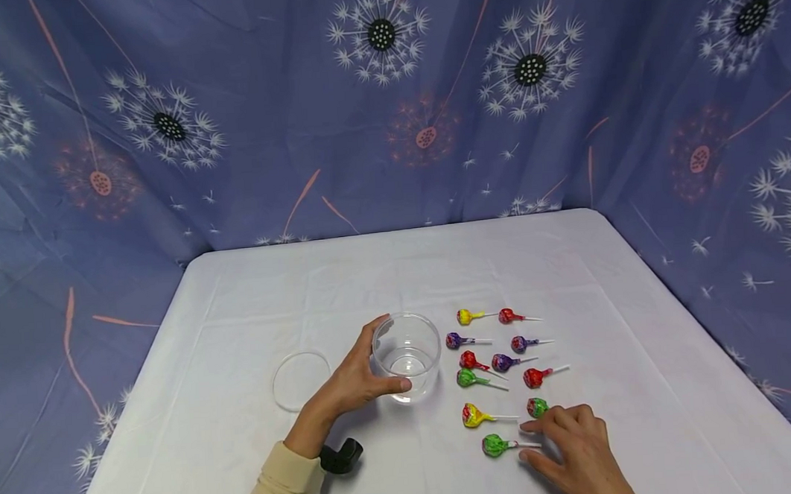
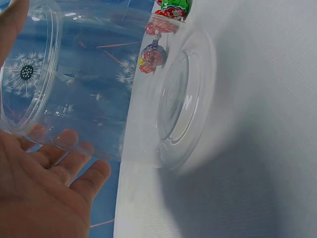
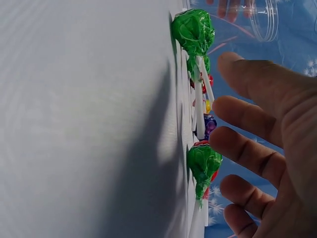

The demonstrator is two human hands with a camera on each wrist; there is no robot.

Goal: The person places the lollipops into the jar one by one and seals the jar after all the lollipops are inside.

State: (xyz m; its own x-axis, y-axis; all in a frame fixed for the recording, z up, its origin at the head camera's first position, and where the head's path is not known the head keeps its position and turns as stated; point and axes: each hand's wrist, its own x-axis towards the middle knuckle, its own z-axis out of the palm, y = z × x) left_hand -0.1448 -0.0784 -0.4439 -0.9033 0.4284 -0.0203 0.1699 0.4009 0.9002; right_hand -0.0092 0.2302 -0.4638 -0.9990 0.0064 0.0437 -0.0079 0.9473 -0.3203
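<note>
My left hand grips a clear plastic jar from its left side, thumb at the front and fingers behind. Its mouth faces up, and the left wrist view shows its clear base close over the white cloth. My right hand hovers beside a green-wrapped lollipop, thumb and index finger apart near the end of its white stick. A second green lollipop lies just beyond the fingers, its stick partly hidden by them. Nothing shows between the right fingers in the right wrist view.
Several more lollipops lie right of the jar, among them a yellow one, a red one and a purple one. A thin clear ring-shaped lid lies left of the jar. Dandelion-print curtain surrounds the white table.
</note>
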